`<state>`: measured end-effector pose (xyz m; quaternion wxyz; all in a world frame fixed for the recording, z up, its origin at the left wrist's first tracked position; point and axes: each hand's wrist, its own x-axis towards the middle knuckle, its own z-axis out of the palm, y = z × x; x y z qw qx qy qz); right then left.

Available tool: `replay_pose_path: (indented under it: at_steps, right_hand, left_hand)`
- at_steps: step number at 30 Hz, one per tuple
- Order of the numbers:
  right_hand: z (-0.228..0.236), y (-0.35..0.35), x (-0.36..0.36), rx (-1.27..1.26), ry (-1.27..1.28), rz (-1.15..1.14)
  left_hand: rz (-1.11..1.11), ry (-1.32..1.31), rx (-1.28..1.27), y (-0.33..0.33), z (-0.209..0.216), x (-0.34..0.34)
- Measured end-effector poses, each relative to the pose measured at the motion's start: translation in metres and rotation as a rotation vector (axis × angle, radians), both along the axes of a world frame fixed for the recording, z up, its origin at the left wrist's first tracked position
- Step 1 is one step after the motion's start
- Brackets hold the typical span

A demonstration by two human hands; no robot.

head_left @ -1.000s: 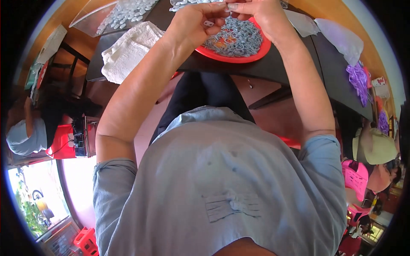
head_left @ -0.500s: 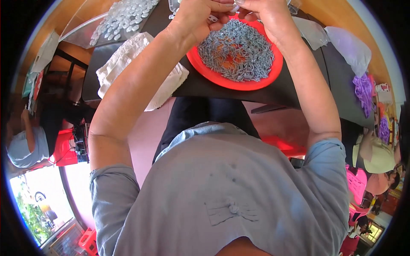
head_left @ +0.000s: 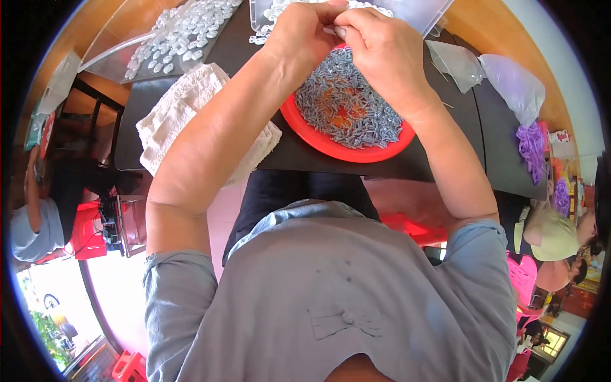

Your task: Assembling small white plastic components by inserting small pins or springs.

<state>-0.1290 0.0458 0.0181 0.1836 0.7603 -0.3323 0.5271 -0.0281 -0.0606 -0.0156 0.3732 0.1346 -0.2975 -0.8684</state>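
My left hand and my right hand meet over the far side of a red round tray, fingers bent and pinched together. A small whitish plastic piece shows in part between the fingertips; the fingers hide most of it. Many small grey screw-like pieces lie heaped in the tray, thinner at its middle, where the red bottom shows. Just beyond my hands is a clear plastic box with small white pieces in it. A few more white pieces lie beside its near left corner.
A folded white towel lies on the black table, under my left forearm. Further left, a clear plastic sheet or bag bears many white pieces. Clear bags and a purple bag are at right. Other people sit on both sides.
My hands have come closer together, the right one turning inward over the tray. The view has shifted, so the tray appears lower and more of the clear box shows.
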Motion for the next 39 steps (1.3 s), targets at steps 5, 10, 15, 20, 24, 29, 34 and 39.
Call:
replay_pose_path:
  at_steps: [5,10,15,20,24,29,34,39]
  right_hand:
    - [0.008,0.001,0.013,0.255,0.318,-0.514]
    - [-0.002,-0.018,0.013,0.431,0.307,-0.576]
    - [-0.003,-0.021,0.013,0.612,0.182,-0.467]
    - [-0.011,-0.02,0.006,0.843,-0.144,-0.263]
    - [-0.014,-0.014,0.006,0.811,-0.171,-0.243]
    - [-0.019,-0.004,0.012,0.598,-0.12,-0.318]
    - [-0.023,0.001,0.007,0.457,-0.06,-0.193]
    - [-0.022,0.01,0.005,0.637,-0.23,-0.081]
  left_hand:
    - [0.06,0.02,0.101,-0.001,0.003,0.01]
    - [0.109,0.131,0.193,0.0,0.002,0.006]
    - [0.099,0.114,0.157,-0.006,-0.009,0.013]
    - [0.163,0.083,0.129,0.013,-0.003,0.009]
    - [0.127,0.075,0.099,0.02,-0.004,0.009]
    - [0.138,0.08,0.06,0.013,-0.007,0.009]
    - [0.133,-0.061,-0.038,0.017,-0.001,0.013]
    - [0.157,-0.117,-0.059,0.03,0.005,0.013]
